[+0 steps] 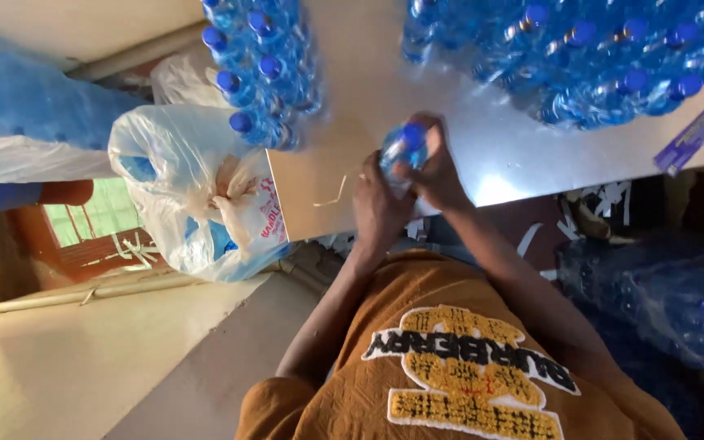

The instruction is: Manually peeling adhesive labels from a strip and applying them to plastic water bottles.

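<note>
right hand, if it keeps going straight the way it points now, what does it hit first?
Probably bare table first: the right hand, wrapped round the small bottle, points up the picture. Past that open strip stands the cluster of blue-capped bottles. Depth is unclear.

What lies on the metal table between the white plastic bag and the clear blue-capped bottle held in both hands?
In the head view, bare metal table with only thin pale scraps separates the white plastic bag from the clear blue-capped bottle.

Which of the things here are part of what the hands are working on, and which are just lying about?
In hand:
- bottle, held by left hand and right hand
- bottle groups and on the table

Lying about:
- white bag
- purple strip
- paper scraps
- wrapped bottle pack by the floor
</note>
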